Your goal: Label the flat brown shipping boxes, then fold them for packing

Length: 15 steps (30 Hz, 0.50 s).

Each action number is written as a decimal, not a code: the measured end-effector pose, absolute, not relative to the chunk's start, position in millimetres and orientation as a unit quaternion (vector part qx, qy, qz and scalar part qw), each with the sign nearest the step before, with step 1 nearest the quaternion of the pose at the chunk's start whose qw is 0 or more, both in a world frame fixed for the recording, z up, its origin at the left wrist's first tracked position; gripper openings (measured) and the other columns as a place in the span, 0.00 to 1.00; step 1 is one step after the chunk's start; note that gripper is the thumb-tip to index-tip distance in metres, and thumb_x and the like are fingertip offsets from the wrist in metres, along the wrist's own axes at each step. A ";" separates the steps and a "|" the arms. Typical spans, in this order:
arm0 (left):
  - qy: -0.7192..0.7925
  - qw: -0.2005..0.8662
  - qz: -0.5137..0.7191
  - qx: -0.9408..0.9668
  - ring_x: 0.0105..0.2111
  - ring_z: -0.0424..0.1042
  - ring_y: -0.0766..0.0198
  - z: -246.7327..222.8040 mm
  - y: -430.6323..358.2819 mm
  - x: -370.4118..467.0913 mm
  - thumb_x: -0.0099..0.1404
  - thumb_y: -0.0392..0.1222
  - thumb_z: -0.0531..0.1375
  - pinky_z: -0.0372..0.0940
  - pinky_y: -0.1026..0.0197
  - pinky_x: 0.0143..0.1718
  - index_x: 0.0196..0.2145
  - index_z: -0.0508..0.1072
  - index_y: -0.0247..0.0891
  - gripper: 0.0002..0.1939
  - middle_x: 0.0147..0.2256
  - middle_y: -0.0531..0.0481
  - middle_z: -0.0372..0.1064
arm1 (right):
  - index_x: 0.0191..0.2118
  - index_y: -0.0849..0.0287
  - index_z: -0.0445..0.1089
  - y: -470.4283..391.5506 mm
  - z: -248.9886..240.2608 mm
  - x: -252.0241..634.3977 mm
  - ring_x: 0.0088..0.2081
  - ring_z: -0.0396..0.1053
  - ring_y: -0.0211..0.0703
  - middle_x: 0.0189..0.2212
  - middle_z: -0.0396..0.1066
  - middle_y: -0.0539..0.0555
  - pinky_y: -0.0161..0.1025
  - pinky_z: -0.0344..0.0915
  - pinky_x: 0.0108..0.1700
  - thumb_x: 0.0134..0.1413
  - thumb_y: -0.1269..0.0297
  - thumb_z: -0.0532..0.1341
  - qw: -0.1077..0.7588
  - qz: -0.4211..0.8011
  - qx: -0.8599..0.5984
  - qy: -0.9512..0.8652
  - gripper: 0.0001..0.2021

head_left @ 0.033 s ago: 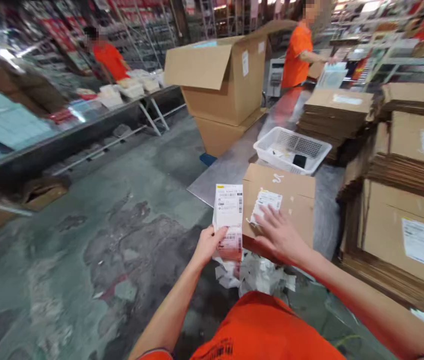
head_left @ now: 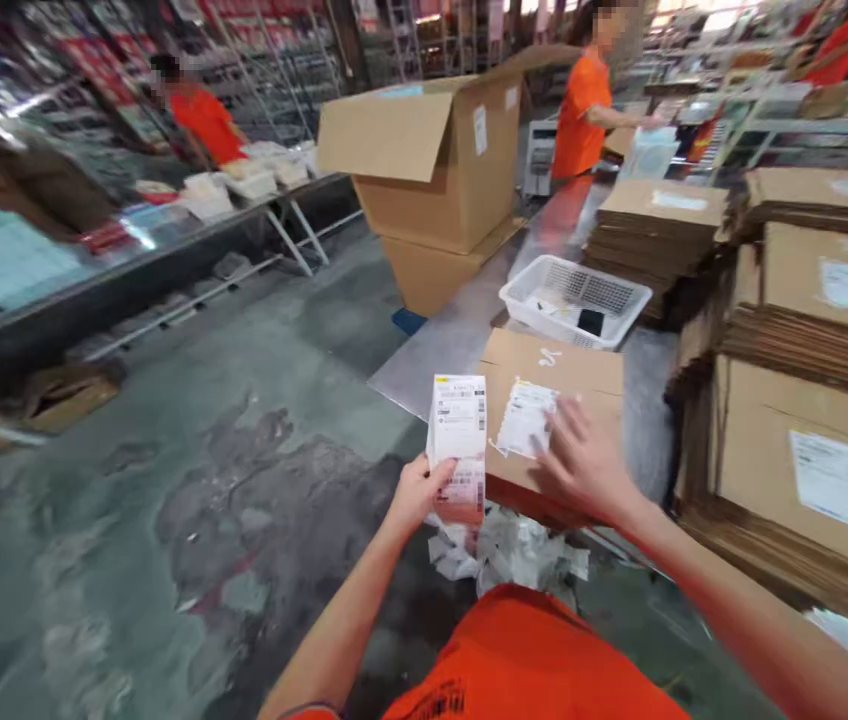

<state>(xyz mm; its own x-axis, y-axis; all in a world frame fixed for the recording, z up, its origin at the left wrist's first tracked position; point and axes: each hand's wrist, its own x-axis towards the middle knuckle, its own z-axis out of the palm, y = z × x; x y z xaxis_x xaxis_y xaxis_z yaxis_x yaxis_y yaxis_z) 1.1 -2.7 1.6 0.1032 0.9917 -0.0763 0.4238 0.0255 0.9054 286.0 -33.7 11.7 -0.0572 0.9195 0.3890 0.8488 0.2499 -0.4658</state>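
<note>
My left hand [head_left: 422, 490] is closed on a strip of printed shipping labels [head_left: 458, 420], thumb on top, at the left edge of a flat cardboard box. That cardboard box [head_left: 589, 380] rests on the metal table in front of me. On its upper face is a white shipping label [head_left: 527, 418] with a ragged left edge. My right hand [head_left: 587, 462], slightly blurred, is spread over the box at the label's right side, its fingers apart and holding nothing. Whether it touches the box I cannot tell.
Behind the box stands a white plastic basket [head_left: 574, 300] with a small black item inside. Stacks of flattened cartons [head_left: 754, 440] rise on the right. A big open carton [head_left: 424, 150] stands beyond the metal table [head_left: 424, 365]. Crumpled backing paper [head_left: 521, 550] hangs below. Co-workers in orange stand farther back.
My right hand has slid right and lifted somewhat off the box's label, uncovering more of it. The left hand keeps its hold on the label strip. The whole view has shifted slightly.
</note>
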 end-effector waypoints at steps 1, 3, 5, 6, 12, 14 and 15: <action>0.571 0.404 0.334 0.632 0.44 0.76 0.51 3.6 -5.8 2.3 0.59 0.54 0.59 0.70 0.55 0.46 0.39 0.82 0.32 0.23 0.46 0.40 0.78 | 0.57 0.65 0.69 -36.1 8.8 310.8 0.59 0.65 0.63 0.58 0.67 0.69 0.58 0.62 0.59 0.61 0.53 0.55 0.323 0.071 -0.683 -0.651 0.25; 0.554 0.371 0.327 0.670 0.45 0.76 0.52 9.1 -15.2 8.1 0.61 0.54 0.58 0.70 0.57 0.46 0.39 0.82 0.35 0.21 0.47 0.41 0.77 | 0.54 0.66 0.71 -47.9 4.2 346.9 0.50 0.72 0.59 0.52 0.72 0.69 0.54 0.68 0.52 0.61 0.54 0.54 0.337 0.121 -0.765 -0.535 0.24; 0.541 0.330 0.319 0.705 0.44 0.76 0.53 16.8 -29.7 20.6 0.63 0.54 0.57 0.70 0.59 0.43 0.37 0.82 0.36 0.20 0.46 0.41 0.77 | 0.49 0.62 0.74 -65.4 1.3 361.3 0.43 0.74 0.54 0.46 0.76 0.64 0.48 0.71 0.47 0.59 0.53 0.56 0.354 0.213 -0.767 -0.491 0.21; 0.530 0.327 0.311 0.718 0.42 0.77 0.53 20.9 -38.1 29.6 0.63 0.54 0.57 0.70 0.60 0.41 0.36 0.82 0.37 0.20 0.43 0.41 0.78 | 0.48 0.61 0.75 -74.0 0.3 362.1 0.42 0.75 0.52 0.45 0.76 0.62 0.46 0.72 0.44 0.58 0.52 0.56 0.374 0.255 -0.750 -0.482 0.21; 0.462 0.389 0.272 0.749 0.39 0.76 0.54 37.0 -49.6 81.6 0.63 0.55 0.57 0.69 0.60 0.38 0.38 0.81 0.35 0.21 0.38 0.43 0.79 | 0.53 0.62 0.71 -98.7 -9.9 353.8 0.36 0.73 0.45 0.47 0.73 0.62 0.39 0.72 0.30 0.56 0.50 0.59 0.516 0.415 -0.653 -0.369 0.25; 0.539 0.315 0.298 0.723 0.41 0.75 0.52 41.2 -27.2 79.6 0.61 0.56 0.57 0.68 0.59 0.39 0.37 0.80 0.37 0.21 0.40 0.42 0.78 | 0.54 0.62 0.70 -98.8 -16.7 354.9 0.36 0.72 0.44 0.49 0.72 0.62 0.39 0.71 0.29 0.57 0.52 0.58 0.510 0.405 -0.662 -0.371 0.24; 0.584 0.274 0.294 0.705 0.40 0.74 0.52 43.9 -14.1 74.5 0.60 0.56 0.57 0.67 0.60 0.36 0.35 0.79 0.38 0.20 0.38 0.42 0.78 | 0.55 0.62 0.70 -98.3 -19.6 355.2 0.37 0.71 0.44 0.49 0.72 0.62 0.39 0.71 0.30 0.58 0.53 0.57 0.500 0.392 -0.669 -0.386 0.23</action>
<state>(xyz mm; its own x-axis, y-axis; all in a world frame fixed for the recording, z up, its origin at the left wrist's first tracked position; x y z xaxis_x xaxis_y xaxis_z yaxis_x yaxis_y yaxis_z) 74.5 -14.1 43.9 0.1446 0.9849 0.0948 0.6619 -0.1675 0.7307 355.2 -98.3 -19.6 0.3934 0.9089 -0.1386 0.1243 -0.2019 -0.9715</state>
